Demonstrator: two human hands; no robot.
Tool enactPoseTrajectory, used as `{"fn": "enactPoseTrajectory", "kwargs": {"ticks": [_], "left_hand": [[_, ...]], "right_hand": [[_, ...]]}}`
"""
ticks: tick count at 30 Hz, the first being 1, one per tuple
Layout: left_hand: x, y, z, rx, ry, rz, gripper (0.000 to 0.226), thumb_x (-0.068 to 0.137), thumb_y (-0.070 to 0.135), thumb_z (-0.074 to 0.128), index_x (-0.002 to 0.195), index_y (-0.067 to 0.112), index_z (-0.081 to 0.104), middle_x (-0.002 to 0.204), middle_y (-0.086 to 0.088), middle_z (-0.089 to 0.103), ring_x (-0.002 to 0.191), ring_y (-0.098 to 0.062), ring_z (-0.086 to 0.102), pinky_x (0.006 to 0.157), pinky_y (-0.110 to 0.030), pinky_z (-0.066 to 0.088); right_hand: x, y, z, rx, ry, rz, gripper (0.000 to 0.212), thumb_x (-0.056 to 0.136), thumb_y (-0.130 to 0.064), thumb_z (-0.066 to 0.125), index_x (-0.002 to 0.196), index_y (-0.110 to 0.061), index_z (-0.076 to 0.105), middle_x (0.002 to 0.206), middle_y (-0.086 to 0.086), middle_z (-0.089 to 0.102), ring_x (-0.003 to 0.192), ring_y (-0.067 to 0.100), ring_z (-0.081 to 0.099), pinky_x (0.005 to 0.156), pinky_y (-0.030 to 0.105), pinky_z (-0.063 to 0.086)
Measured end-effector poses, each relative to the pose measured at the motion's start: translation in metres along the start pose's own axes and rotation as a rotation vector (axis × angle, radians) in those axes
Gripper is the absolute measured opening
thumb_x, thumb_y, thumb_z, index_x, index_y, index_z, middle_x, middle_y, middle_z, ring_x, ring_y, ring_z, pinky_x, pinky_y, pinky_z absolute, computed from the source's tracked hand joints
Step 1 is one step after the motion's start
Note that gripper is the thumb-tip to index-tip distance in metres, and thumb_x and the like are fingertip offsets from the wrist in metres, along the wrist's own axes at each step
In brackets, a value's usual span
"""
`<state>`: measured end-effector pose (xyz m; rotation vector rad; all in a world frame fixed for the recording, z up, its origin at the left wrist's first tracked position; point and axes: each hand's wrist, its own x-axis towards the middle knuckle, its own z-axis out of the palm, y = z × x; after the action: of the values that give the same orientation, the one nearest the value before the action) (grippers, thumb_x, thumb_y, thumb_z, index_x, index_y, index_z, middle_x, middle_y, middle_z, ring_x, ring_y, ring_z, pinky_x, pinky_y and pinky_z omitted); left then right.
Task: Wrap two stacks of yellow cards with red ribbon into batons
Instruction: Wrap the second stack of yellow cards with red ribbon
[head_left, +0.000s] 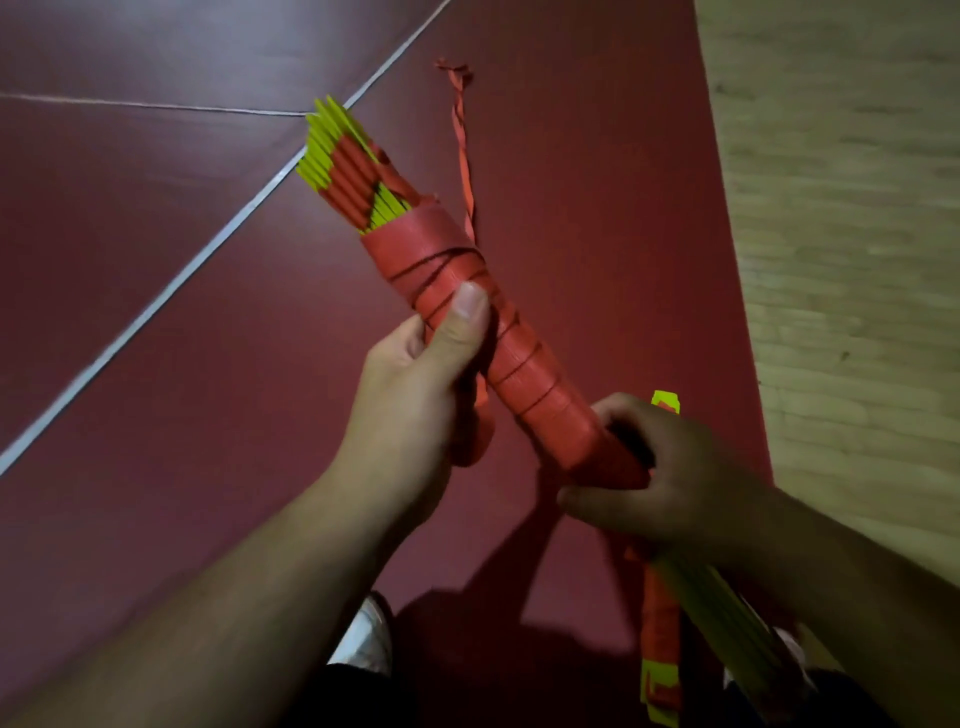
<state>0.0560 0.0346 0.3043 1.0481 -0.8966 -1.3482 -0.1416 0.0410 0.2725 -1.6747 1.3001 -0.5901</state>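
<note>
A baton (467, 291) of yellow cards, wound in red ribbon over most of its length, points up and to the left in mid-air. Bare yellow and red card tips (343, 161) fan out at its far end. My left hand (421, 384) grips the wrapped middle, with the thumb pressed on top. My right hand (670, 473) grips the near end of the wrap. A loose twisted ribbon tail (464, 156) trails from the wrap to the floor. A second stack of yellow cards (722, 613), partly bound in red, runs down below my right hand.
Dark red floor (208, 312) lies underneath, crossed by thin white lines (171, 291). A pale wood-grain strip (852, 208) runs along the right. White shoes (363, 639) show at the bottom edge.
</note>
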Motion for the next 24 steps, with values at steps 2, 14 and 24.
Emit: {"fn": "enactPoseTrajectory", "kwargs": {"ticks": [2,14,24], "left_hand": [[0.003,0.008,-0.002,-0.045,-0.039,0.025,0.053,0.085,0.056,0.061,0.09,0.004,0.051,0.066,-0.019,0.014,0.047,-0.024,0.013,0.048,-0.033,0.015],[0.018,0.021,-0.009,0.225,-0.332,0.208,0.072,0.077,0.072,0.059,0.102,0.005,0.05,0.063,-0.009,0.034,0.045,-0.017,0.027,0.047,-0.026,0.029],[0.002,0.005,-0.004,0.398,-0.19,0.129,0.027,0.099,0.024,0.042,0.083,0.009,0.057,0.069,-0.005,0.048,0.067,-0.022,0.041,0.069,-0.036,0.035]], "right_hand": [[-0.002,-0.002,-0.007,0.212,-0.187,0.067,0.058,0.049,-0.042,0.087,0.1,-0.025,0.062,0.086,0.008,0.07,0.075,0.028,0.069,0.069,0.048,0.057],[-0.022,-0.012,-0.009,0.336,-0.131,0.071,0.027,0.047,-0.036,0.077,0.06,-0.019,0.06,0.05,0.002,0.052,0.043,0.014,0.048,0.044,0.024,0.042],[-0.04,-0.031,-0.026,0.183,-0.014,0.125,0.023,0.046,-0.041,0.072,0.063,-0.027,0.063,0.052,-0.002,0.056,0.048,0.011,0.054,0.047,0.023,0.043]]}}
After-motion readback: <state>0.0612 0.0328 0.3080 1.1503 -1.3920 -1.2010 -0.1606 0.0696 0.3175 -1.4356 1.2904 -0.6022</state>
